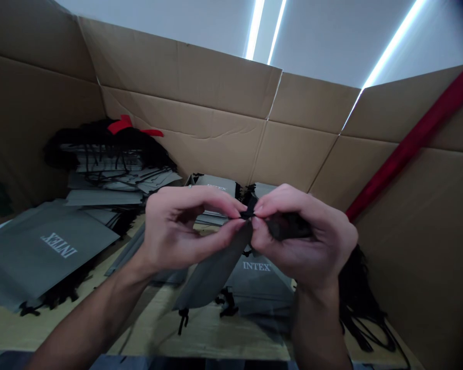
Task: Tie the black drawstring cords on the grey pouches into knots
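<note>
I hold a grey fabric bag [212, 272] up in front of me by its top edge. My left hand [177, 231] pinches the black cord [249, 209] at the bag's mouth with thumb and forefinger. My right hand [304, 236] pinches the same cord from the other side, and a bundle of black cord sits in its curled fingers. The fingertips of both hands meet at the cord. The bag hangs down and to the left below my hands.
Grey INTEX bags lie around: a flat pile [50, 252] at left, a stack with black cords [108, 169] behind it, one [258, 277] under my hands. Loose black cords [358, 298] lie at right. Cardboard walls [216, 103] surround the wooden table [216, 329]. A red strip [409, 144] runs diagonally at right.
</note>
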